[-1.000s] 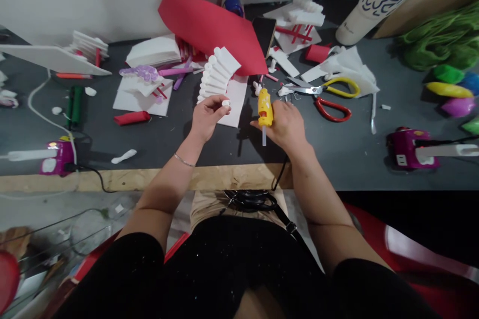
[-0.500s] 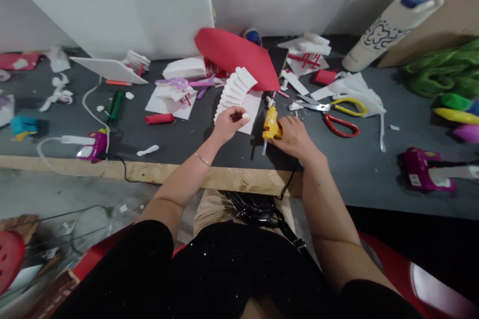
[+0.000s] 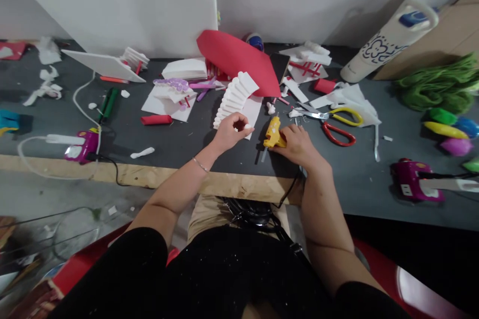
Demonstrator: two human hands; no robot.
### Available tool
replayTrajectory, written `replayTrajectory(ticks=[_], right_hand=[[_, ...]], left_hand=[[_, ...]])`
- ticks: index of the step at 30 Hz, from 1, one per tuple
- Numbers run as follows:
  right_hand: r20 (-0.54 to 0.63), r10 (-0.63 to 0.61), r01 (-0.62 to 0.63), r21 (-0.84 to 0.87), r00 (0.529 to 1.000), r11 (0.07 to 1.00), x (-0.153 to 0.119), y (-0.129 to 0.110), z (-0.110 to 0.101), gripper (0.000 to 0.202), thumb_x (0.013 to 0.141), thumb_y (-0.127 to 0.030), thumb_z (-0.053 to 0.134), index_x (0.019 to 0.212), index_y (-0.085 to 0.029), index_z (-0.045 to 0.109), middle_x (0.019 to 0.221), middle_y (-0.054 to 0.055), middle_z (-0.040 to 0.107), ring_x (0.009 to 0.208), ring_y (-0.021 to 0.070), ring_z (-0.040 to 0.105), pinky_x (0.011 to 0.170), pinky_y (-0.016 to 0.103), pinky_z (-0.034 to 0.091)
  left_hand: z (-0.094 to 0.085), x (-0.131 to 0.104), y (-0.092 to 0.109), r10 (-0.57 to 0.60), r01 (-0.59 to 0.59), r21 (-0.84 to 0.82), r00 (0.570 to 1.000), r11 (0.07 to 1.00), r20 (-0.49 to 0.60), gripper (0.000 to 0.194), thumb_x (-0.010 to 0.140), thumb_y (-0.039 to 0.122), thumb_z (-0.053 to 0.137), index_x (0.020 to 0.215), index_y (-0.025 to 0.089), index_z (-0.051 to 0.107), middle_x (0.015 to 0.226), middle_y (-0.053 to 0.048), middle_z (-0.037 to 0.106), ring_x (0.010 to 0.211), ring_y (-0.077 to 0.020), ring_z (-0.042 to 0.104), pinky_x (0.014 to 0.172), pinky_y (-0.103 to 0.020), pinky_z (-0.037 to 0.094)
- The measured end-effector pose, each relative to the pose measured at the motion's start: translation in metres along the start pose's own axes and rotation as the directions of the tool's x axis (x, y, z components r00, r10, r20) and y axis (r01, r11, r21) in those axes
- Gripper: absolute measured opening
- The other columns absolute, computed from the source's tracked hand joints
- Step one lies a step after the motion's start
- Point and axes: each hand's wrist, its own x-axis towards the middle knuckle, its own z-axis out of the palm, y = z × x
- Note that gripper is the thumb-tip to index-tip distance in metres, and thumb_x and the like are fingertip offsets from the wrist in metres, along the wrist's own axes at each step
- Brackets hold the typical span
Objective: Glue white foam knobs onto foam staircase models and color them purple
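Note:
My left hand [image 3: 232, 132] is closed in a pinch on a small white piece [image 3: 248, 127], just in front of a fan-like row of white ribbed strips [image 3: 235, 93]. A white sheet [image 3: 253, 112] lies partly under that row. To the right, my right hand [image 3: 297, 144] is wrapped round the handle of a yellow hot glue gun [image 3: 273, 132]. Its nozzle points away from me, and a clear glue stick [image 3: 264, 154] sticks out of the back. Close to the nozzle lies a small white lump [image 3: 270, 108].
Scissors [image 3: 339, 124] with yellow and red handles lie right of my right hand. Behind are a red sheet [image 3: 239, 60] and a tall white bottle [image 3: 381, 47]. Purple devices with cables stand left [image 3: 83, 147] and right [image 3: 415, 182]. The wooden table edge [image 3: 239, 187] runs before me.
The glue gun has shifted slightly right in my right hand and its nozzle now leans right, away from the white lump. My left hand keeps its pinch. The whole view has shifted a little.

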Motion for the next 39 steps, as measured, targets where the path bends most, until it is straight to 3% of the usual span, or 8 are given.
replayTrajectory(ticks=[6,11,15,21,26,31,35,39], right_hand=[[0.031,0.036,-0.037,0.022,0.999,0.999,-0.004,0.001,-0.005,0.039,0.077,-0.043,0.088,0.101,-0.021,0.066,0.106,0.013,0.066,0.100,0.0332,0.061,0.082,0.044,0.046],[0.029,0.040,-0.041,0.056,0.999,0.998,-0.012,0.002,-0.015,0.049,0.079,-0.045,0.086,0.117,-0.022,0.067,0.115,0.014,0.068,0.112,0.0375,0.062,0.089,0.050,0.049],[-0.035,0.045,-0.041,0.114,0.998,0.993,-0.012,-0.003,-0.028,0.044,0.084,-0.039,0.081,0.122,-0.024,0.067,0.121,0.015,0.069,0.115,0.0378,0.062,0.092,0.052,0.049],[-0.178,-0.012,0.073,0.338,0.984,0.938,0.002,-0.035,-0.049,0.014,0.095,-0.031,0.067,0.104,-0.022,0.071,0.104,0.009,0.075,0.100,0.0266,0.067,0.092,0.043,0.050],[-0.147,-0.028,0.080,0.362,0.989,0.929,0.013,-0.063,-0.047,0.010,0.094,-0.030,0.068,0.100,-0.022,0.072,0.098,0.007,0.077,0.092,0.0237,0.067,0.087,0.038,0.049],[-0.118,-0.029,0.064,0.309,0.993,0.949,0.017,-0.075,-0.044,0.014,0.092,-0.032,0.074,0.100,-0.021,0.073,0.097,0.007,0.077,0.089,0.0233,0.066,0.085,0.036,0.046],[-0.092,-0.010,0.032,0.239,0.996,0.971,0.022,-0.080,-0.048,0.012,0.092,-0.032,0.074,0.095,-0.020,0.072,0.096,0.009,0.077,0.089,0.0241,0.065,0.081,0.035,0.043],[-0.009,-0.001,0.003,0.231,1.000,0.973,0.029,-0.085,-0.053,0.009,0.091,-0.029,0.071,0.088,-0.020,0.071,0.090,0.008,0.076,0.086,0.0235,0.065,0.078,0.035,0.042]], left_hand=[[0.002,-0.003,0.003,0.078,-0.079,0.061,0.997,0.995,0.015,0.039,0.076,0.044,0.086,0.074,0.021,0.056,0.073,0.003,0.058,0.059,-0.0089,0.049,0.059,-0.027,0.043],[0.002,-0.004,0.006,0.138,-0.138,0.129,0.990,0.982,0.008,0.035,0.080,0.040,0.085,0.075,0.021,0.056,0.076,0.003,0.059,0.061,-0.0091,0.049,0.062,-0.027,0.045],[0.003,-0.004,0.009,0.173,-0.173,0.173,0.985,0.970,0.015,0.033,0.081,0.038,0.084,0.074,0.022,0.056,0.076,0.002,0.059,0.062,-0.0099,0.048,0.063,-0.028,0.045],[0.003,-0.006,0.010,0.254,-0.256,0.243,0.966,0.936,0.041,0.036,0.083,0.043,0.083,0.074,0.022,0.056,0.077,0.002,0.059,0.062,-0.0109,0.047,0.064,-0.028,0.044],[0.002,-0.006,0.008,0.268,-0.278,0.306,0.960,0.911,0.076,0.042,0.087,0.057,0.079,0.075,0.022,0.057,0.077,0.000,0.060,0.065,-0.0131,0.049,0.064,-0.029,0.044],[0.001,-0.005,0.003,0.348,-0.367,0.323,0.930,0.872,0.117,0.044,0.092,0.062,0.072,0.078,0.022,0.057,0.081,-0.002,0.063,0.068,-0.0136,0.052,0.062,-0.028,0.043],[0.000,-0.007,0.001,0.441,-0.468,0.429,0.882,0.773,0.166,0.029,0.098,0.044,0.070,0.084,0.021,0.057,0.086,-0.003,0.065,0.072,-0.0136,0.054,0.063,-0.027,0.044],[0.001,-0.010,-0.002,0.468,-0.504,0.528,0.858,0.684,0.212,0.012,0.091,0.015,0.068,0.089,0.021,0.057,0.090,-0.003,0.067,0.078,-0.0150,0.058,0.066,-0.028,0.045]])
